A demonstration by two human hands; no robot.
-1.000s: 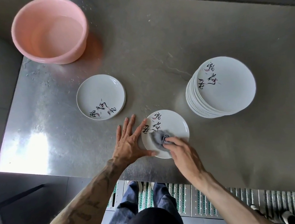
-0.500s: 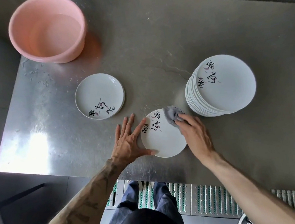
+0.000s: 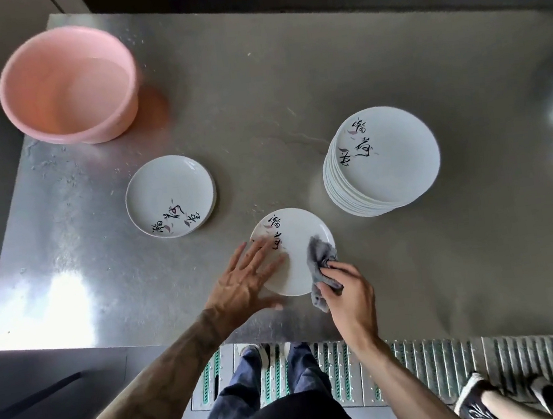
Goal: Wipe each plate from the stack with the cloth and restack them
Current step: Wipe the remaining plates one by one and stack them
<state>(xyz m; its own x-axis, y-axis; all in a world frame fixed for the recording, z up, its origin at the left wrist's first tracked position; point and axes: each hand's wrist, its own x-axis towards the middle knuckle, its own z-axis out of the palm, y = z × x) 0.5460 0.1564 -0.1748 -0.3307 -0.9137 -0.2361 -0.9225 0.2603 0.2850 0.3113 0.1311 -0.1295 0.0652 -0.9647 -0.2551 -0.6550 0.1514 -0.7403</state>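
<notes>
A white plate with black calligraphy (image 3: 297,241) lies near the front edge of the steel table. My left hand (image 3: 245,280) rests flat on its left rim with the fingers spread. My right hand (image 3: 348,292) grips a grey cloth (image 3: 321,263) that lies over the plate's right edge. To the right stands a tall stack of the same plates (image 3: 381,161). One more plate (image 3: 170,195) lies alone to the left.
A pink basin (image 3: 68,86) holding water stands at the table's back left corner. The table (image 3: 446,259) ends in a front edge just below my hands. Another person's feet (image 3: 486,402) stand on the floor grating at lower right.
My right hand has drawn the cloth from the plate's top right edge down to its right side. My left hand's fingers have slid further onto the plate.
</notes>
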